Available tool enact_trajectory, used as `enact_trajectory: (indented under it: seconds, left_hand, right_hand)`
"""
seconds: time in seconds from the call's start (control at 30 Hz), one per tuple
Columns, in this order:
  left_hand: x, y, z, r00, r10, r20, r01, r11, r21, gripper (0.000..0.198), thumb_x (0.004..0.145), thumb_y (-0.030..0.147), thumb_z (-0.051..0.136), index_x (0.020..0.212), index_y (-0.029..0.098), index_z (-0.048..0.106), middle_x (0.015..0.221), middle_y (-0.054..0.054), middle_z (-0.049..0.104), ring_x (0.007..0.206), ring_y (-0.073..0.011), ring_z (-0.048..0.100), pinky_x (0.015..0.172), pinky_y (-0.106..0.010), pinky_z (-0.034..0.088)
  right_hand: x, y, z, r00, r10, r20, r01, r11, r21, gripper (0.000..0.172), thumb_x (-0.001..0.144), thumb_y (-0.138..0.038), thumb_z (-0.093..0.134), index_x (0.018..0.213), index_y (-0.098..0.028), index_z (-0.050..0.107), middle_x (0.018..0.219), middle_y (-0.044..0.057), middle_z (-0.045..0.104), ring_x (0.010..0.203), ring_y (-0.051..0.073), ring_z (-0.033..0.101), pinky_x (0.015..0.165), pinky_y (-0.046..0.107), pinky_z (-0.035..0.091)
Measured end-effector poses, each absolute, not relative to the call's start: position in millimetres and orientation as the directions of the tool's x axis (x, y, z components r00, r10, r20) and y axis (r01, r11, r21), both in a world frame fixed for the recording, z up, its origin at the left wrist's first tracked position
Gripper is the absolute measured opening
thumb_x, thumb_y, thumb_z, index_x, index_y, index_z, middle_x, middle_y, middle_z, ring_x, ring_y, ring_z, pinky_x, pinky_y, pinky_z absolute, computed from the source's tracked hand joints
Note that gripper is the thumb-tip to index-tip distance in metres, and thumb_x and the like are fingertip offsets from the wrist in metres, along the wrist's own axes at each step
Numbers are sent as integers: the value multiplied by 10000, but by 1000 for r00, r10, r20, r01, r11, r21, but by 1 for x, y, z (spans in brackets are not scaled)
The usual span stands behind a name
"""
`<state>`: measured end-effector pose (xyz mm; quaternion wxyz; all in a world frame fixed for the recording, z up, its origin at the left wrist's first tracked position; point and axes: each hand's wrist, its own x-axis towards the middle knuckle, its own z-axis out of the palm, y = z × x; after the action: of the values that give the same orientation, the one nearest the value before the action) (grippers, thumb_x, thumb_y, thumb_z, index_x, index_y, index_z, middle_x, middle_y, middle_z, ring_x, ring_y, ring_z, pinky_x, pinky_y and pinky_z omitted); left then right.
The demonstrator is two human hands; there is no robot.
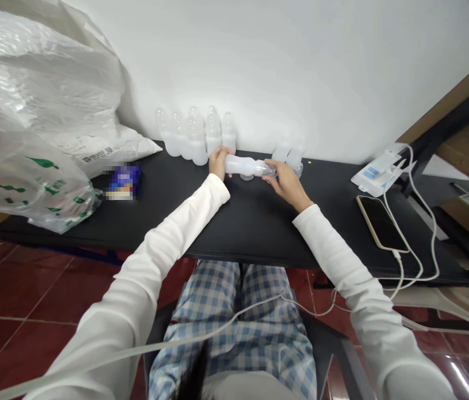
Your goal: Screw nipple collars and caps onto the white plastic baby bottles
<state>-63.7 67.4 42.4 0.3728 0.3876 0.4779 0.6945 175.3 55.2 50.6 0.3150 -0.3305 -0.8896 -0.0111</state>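
My left hand (220,162) and my right hand (286,183) hold a frosted plastic bottle (241,164) level above the black table. The left hand grips its closed end. The right hand grips the far end, where a clear plastic part (266,169) joins it. Under the bottle, a small clear round piece (247,177) stands on the table. Several frosted bottles (196,139) stand upright against the wall, left of centre, close behind my left hand. A few more (289,153) stand behind my right hand.
A black table (255,228) runs along the white wall. Large plastic bags (38,111) fill the left side, beside a blue packet (124,182). To the right lie a phone (381,223), white cables (419,233) and white packaging (378,173). Cardboard boxes (463,128) stand beyond.
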Motion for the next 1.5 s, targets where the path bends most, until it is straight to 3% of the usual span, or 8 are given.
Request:
enact_trajectory:
  seconds: [0.13, 0.23, 0.37, 0.53, 0.83, 1.0, 1.27, 1.5]
  left_hand:
    - [-65, 72, 43, -396, 916, 63, -191, -149, 970, 346, 874, 509, 643, 801, 171, 657, 749, -44, 636, 590, -172, 614, 419, -265, 473]
    - [-69, 76, 43, -365, 926, -99, -292, -13, 956, 371, 891, 526, 645, 883, 157, 685, 756, -72, 670, 678, -222, 691, 460, -279, 529]
    - [-71, 70, 55, -262, 954, -147, -488, 1, 873, 500, 882, 618, 677, 1148, 194, 686, 1043, -114, 756, 1037, -273, 749, 734, -320, 647]
    - [-54, 55, 71, -143, 989, -21, -647, -78, 759, 511, 975, 592, 575, 1389, 292, 584, 1405, -61, 653, 1360, -234, 607, 1080, -364, 583]
    - [-31, 73, 59, -25, 980, 197, -293, -195, 936, 385, 936, 519, 673, 1177, 218, 672, 1282, -110, 688, 1247, -255, 657, 1005, -409, 563]
    - [-19, 108, 64, -94, 947, 306, -2, -307, 952, 364, 798, 305, 832, 1084, 201, 632, 1287, -93, 676, 1285, -238, 612, 1081, -374, 471]
    - [-12, 156, 64, -131, 968, 216, 293, -170, 941, 478, 683, 108, 853, 1019, 189, 524, 1137, -121, 646, 1185, -290, 632, 1136, -455, 412]
    - [-5, 175, 50, -93, 980, 176, 335, -135, 932, 630, 501, 61, 940, 859, 227, 449, 980, -130, 649, 1296, -425, 571, 1162, -541, 357]
  right_hand:
    - [176, 53, 51, -525, 522, 672, 679, 733, -38, 326, 1035, -215, 397, 1232, -237, 655, 1281, 127, 701, 1115, 280, 655, 922, 450, 526]
    - [183, 55, 53, -392, 536, 748, 750, 657, -77, 314, 1014, -189, 395, 1149, -264, 668, 1286, 105, 675, 1123, 270, 636, 940, 470, 525]
    - [199, 65, 53, -191, 501, 844, 787, 592, -173, 286, 1003, -277, 447, 1254, -267, 583, 1283, 120, 609, 1168, 299, 606, 986, 552, 507]
    - [206, 74, 48, -46, 471, 881, 778, 570, -264, 505, 991, -466, 493, 1418, -206, 429, 1268, 157, 566, 1180, 318, 596, 1002, 597, 495]
    - [206, 76, 43, 117, 404, 907, 822, 474, -316, 535, 993, -482, 488, 1424, -177, 408, 1304, 195, 544, 1083, 310, 629, 933, 586, 537]
    - [210, 80, 42, 128, 425, 896, 817, 467, -339, 551, 975, -475, 489, 1425, -174, 385, 1313, 203, 528, 1157, 335, 608, 990, 608, 494]
    - [212, 81, 42, 95, 442, 892, 814, 482, -325, 562, 954, -469, 478, 1415, -160, 394, 1295, 209, 532, 1216, 358, 573, 1009, 633, 453]
    - [211, 81, 42, 31, 463, 886, 814, 503, -291, 552, 963, -463, 476, 1411, -148, 408, 1255, 205, 554, 1166, 354, 585, 974, 633, 466]
